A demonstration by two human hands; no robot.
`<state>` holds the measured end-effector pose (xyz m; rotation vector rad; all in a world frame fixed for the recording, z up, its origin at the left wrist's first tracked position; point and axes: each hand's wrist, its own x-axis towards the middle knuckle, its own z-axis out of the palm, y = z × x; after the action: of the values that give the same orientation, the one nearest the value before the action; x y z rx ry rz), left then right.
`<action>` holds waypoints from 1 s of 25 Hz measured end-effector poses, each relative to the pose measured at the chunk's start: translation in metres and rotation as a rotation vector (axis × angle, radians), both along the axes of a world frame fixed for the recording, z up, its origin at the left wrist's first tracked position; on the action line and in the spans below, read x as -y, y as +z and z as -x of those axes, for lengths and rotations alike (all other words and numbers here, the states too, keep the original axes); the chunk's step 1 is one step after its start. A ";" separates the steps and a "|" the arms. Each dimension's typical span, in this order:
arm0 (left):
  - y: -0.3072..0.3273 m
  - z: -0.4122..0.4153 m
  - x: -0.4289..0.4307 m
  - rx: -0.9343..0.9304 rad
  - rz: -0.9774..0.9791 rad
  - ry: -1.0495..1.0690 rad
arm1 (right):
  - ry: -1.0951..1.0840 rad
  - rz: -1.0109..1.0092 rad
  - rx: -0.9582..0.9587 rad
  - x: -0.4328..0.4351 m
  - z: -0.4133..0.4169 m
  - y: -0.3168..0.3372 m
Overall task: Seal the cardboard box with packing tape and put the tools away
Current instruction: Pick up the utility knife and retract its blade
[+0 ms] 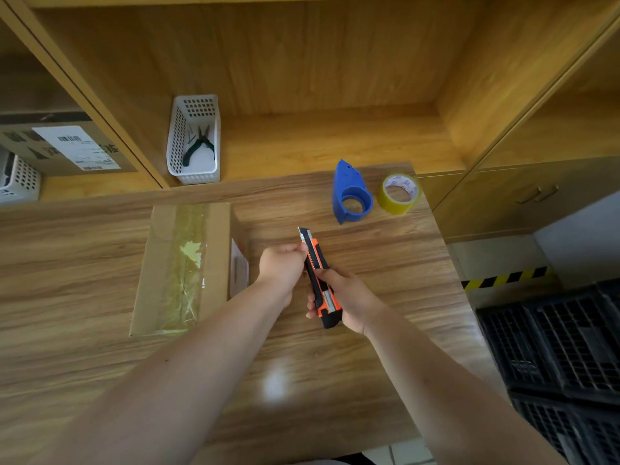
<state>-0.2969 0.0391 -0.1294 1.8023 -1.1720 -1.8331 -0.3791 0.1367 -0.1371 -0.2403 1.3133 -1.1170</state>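
Note:
A closed cardboard box (154, 273) lies on the wooden table at the left, with a strip of yellowish tape along its top seam. An orange and black utility knife (318, 273) is held above the table just right of the box. My right hand (349, 298) grips its lower handle. My left hand (281, 266) pinches the knife near its upper end, below the short exposed blade tip. A blue tape dispenser (350, 193) and a yellowish roll of packing tape (399, 194) sit at the table's far right.
A white perforated basket (194, 142) holding pliers stands on the shelf behind the table. A labelled carton (63, 146) and another white basket (18, 179) sit in the left shelf bay. Black crates (563, 350) stack on the floor at the right.

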 end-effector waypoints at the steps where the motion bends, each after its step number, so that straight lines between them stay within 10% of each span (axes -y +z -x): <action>1: 0.001 0.003 0.005 0.007 0.009 0.001 | -0.003 0.004 -0.004 0.004 0.003 0.000; 25: -0.009 0.067 0.096 -0.037 -0.078 0.056 | -0.254 0.145 0.163 0.052 0.048 -0.055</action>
<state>-0.3635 -0.0566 -0.1384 1.8158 -1.0406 -1.8960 -0.4269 0.0843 -0.1920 -0.0878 1.1405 -1.4193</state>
